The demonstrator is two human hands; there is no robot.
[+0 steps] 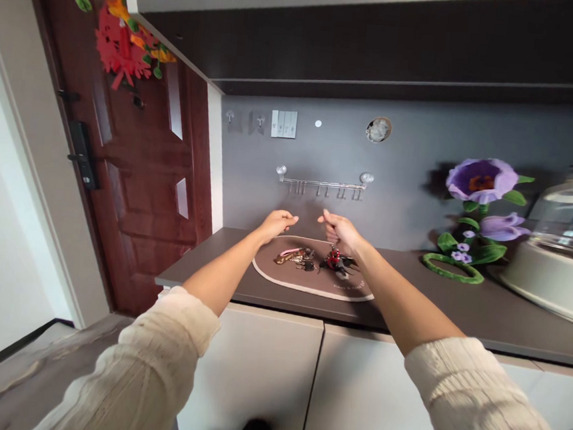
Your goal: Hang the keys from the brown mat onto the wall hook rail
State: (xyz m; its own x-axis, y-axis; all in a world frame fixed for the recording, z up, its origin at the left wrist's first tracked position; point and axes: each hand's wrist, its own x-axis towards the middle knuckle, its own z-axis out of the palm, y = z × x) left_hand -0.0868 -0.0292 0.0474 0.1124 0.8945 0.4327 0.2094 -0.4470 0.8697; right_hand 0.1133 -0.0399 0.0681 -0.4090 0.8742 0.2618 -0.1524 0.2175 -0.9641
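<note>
Both my arms reach out over a brown oval mat (281, 280) on the dark counter. My left hand (276, 223) hovers above the mat's back left edge, fingers loosely curled, nothing visible in it. My right hand (340, 232) hovers above the mat's back right, fingers also curled. On the mat lie two bunches of keys: one with a pink tag (293, 256) under my left hand, one with a red fob (336, 261) just under my right hand. A chrome hook rail (322, 183) hangs on the grey wall right behind both hands.
A dark red door (135, 161) with a black handle stands at the left. A purple felt flower (478, 205) and a glass-lidded pot (564, 253) sit on the counter (409, 299) at the right. White cabinet doors lie below, a dark shelf above.
</note>
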